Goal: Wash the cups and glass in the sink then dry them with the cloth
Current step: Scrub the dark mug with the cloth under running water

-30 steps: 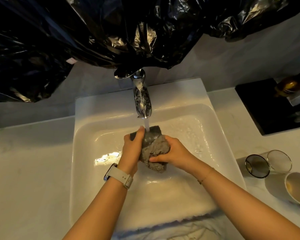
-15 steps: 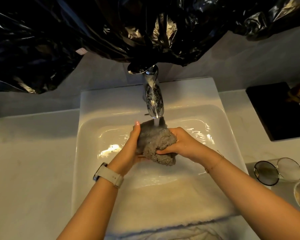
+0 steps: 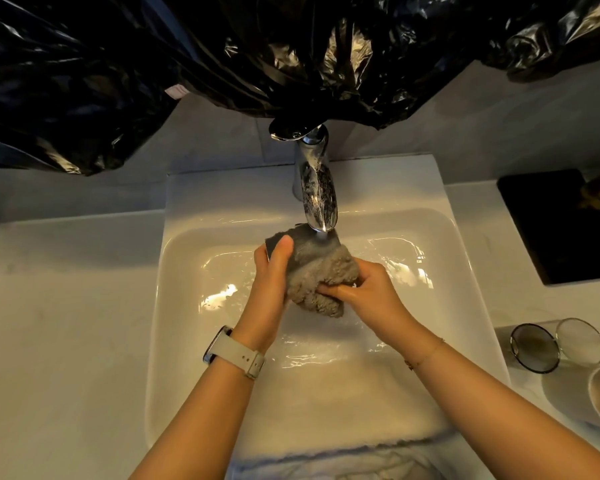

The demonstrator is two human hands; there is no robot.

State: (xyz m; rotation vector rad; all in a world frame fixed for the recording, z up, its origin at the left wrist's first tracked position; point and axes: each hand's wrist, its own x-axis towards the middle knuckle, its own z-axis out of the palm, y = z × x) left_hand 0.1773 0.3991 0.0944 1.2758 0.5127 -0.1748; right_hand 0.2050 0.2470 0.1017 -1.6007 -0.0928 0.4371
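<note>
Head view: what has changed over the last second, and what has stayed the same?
Little changed. Both hands, left and right, still grip the grey cloth under the running tap; the left thumb moved onto its top edge. The glasses stayed on the counter.

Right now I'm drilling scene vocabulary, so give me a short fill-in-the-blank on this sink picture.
1. Both hands grip the grey ____ under the tap.
2. Water runs from the tap into the white ____.
3. The watch is on the ____ wrist.
4. The glass stands on the counter to the sink's ____.

Missing: cloth; sink; left; right
</note>
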